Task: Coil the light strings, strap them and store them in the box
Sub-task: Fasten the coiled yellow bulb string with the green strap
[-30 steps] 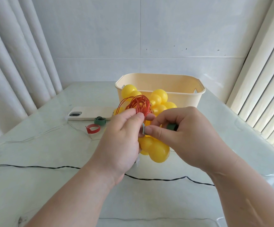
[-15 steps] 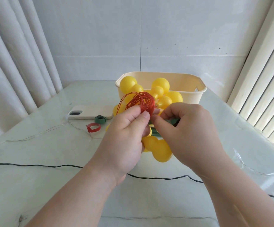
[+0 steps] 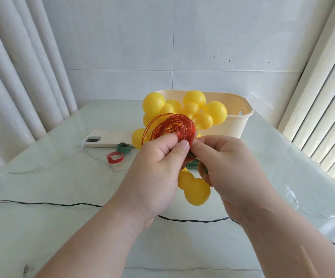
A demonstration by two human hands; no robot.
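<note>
While the left hand (image 3: 158,163) pinches the red wire coil (image 3: 173,127) | right hand (image 3: 228,165) grips a green strap (image 3: 192,165) | box (image 3: 240,125) behind

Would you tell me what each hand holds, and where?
Left hand pinches the red wire coil at its lower edge; right hand grips the green strap beneath it.

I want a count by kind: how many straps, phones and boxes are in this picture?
Straps: 3, a red fabric strap loop and a green fabric strap loop on the table, plus another green strap in the right hand
Phones: 1, a white smartphone
Boxes: 1, a cream plastic box
Total: 5
</note>
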